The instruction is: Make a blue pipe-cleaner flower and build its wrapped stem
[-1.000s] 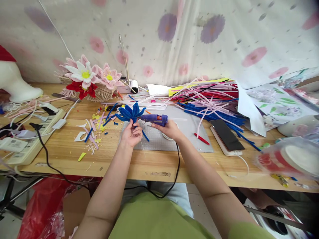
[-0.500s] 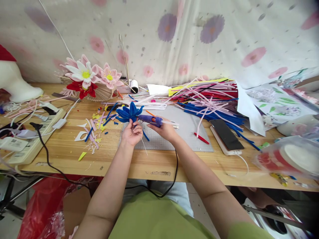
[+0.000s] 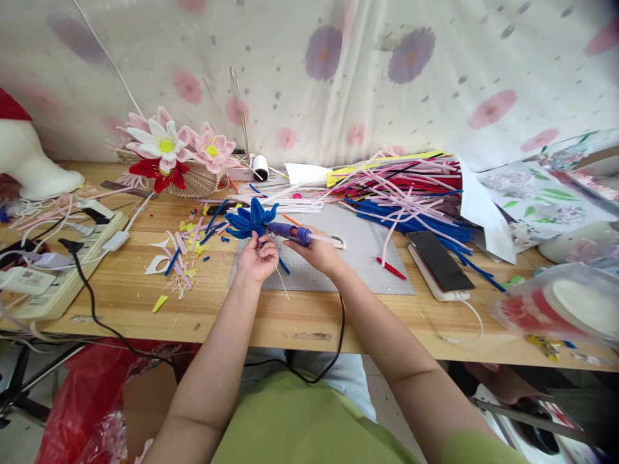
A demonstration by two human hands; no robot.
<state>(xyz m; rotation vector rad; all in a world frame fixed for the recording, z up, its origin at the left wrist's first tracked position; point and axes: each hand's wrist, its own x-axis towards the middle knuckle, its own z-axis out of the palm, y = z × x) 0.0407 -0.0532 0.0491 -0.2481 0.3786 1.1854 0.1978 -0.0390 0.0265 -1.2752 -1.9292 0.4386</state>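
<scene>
A blue pipe-cleaner flower is pinched in my left hand, its petals spread upward and its thin wire stem sticking out below the fingers. My right hand is wrapped round a purple glue gun with a clear glue stick at its back end. The gun's nozzle points left and meets the underside of the flower; whether it touches cannot be made out. Beneath both hands lies a grey cutting mat. The gun's black cord drops over the table edge.
Pipe-cleaner bundles lie at the back right, near a phone and a red pen. Finished flowers stand at the back left. Scraps litter the left, beside a power strip. A bagged cup sits far right.
The glue gun has shifted very slightly left with my right hand. The wire stem has swung a little to the right. My left hand has barely moved.
</scene>
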